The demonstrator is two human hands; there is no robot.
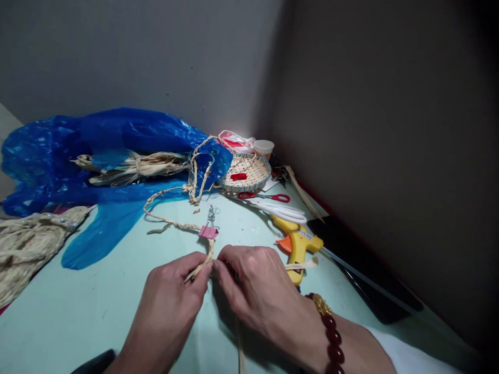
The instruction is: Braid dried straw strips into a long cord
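Note:
A braided cord of dried plant fibre runs across the table toward me, with a pink binder clip fixed on it. Just below the clip, my left hand pinches the near end of the braid between thumb and fingers. Close beside it, my right hand is closed on fibre strands at the same end. One loose strand sticks out past the right hand toward the glue gun, and another strand hangs below it. The fingertips hide the exact crossing of the strands.
A blue plastic bag holds a bundle of dry fibre. Behind the hands are a woven basket, a paper cup and red-handled scissors. A yellow glue gun and a black flat object lie at right; woven work lies left.

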